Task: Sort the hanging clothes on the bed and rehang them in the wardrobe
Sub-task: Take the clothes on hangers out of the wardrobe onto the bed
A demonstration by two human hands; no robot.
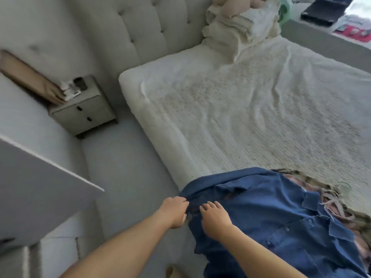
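While left hand (175,211) fingers pinch the blue shirt's (281,223) edge, right hand (215,218) rests flat on it.

A pale grey carpeted floor (128,157) is seen along the left side of a bed (251,109) covered by a cream textured spread. A grey button-tufted headboard (144,27) is set behind it, and folded cream bedding (239,27) is piled at the head end. A grey two-drawer nightstand (84,111) is placed beside the bed, with small blurred items on top. A white panel edge (40,177) is seen at the left. Soft daylight is spread evenly across the room.
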